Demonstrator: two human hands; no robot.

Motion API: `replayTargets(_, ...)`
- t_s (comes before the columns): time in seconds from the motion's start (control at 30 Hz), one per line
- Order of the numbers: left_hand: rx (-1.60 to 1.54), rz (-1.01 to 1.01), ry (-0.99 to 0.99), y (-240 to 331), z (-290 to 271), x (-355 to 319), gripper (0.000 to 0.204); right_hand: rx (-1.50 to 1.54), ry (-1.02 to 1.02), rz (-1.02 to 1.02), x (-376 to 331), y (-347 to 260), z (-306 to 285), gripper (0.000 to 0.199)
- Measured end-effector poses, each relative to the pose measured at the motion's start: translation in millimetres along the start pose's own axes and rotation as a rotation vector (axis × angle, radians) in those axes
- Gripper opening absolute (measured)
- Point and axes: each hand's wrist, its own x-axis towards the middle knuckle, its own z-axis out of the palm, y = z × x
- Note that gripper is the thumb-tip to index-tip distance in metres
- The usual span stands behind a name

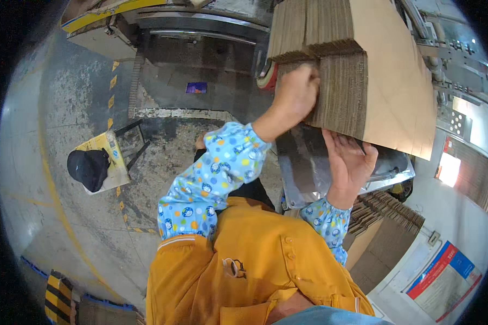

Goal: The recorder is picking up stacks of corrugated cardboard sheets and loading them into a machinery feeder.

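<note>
A tall stack of brown cardboard sheets fills the upper right, its corrugated edges facing me and a broad flat tan face on its right. Against the left side of these edges is my left hand, curled into a fist and slightly blurred; whether its fingers pinch anything is hidden. Lower down, my right hand lies palm up with fingers stretched, its fingertips at the stack's near lower edge. Below the stack a shiny metal surface shows. Patterned blue sleeves cover both forearms.
A stool with a dark cap on it stands at left. More cardboard is piled at lower right, near a red-and-blue board. Machine parts line the far side. A striped yellow-black post is at lower left.
</note>
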Motion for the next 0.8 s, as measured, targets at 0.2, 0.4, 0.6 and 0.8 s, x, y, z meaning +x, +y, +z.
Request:
replayTargets(0.2,0.127,0.162,-0.031,-2.8,-7.5,4.0,0.02,-0.047,-0.069,0.011,3.3,-0.7,-5.6,0.086)
replayTargets(0.4,0.245,0.108,-0.001,-3.5,-9.8,1.5,0.022,-0.121,-0.06,0.047,4.0,-2.7,-11.1,0.073)
replayTargets(0.6,0.181,0.082,-0.143,-10.2,-13.7,11.2,0.024,-0.102,-0.102,0.043,4.0,-2.7,-14.7,0.09)
replayTargets(0.8,0.112,-0.074,-0.237,-4.4,-14.7,18.0,0.025,-0.06,-0.046,0.067,3.4,-3.3,-6.8,0.079)
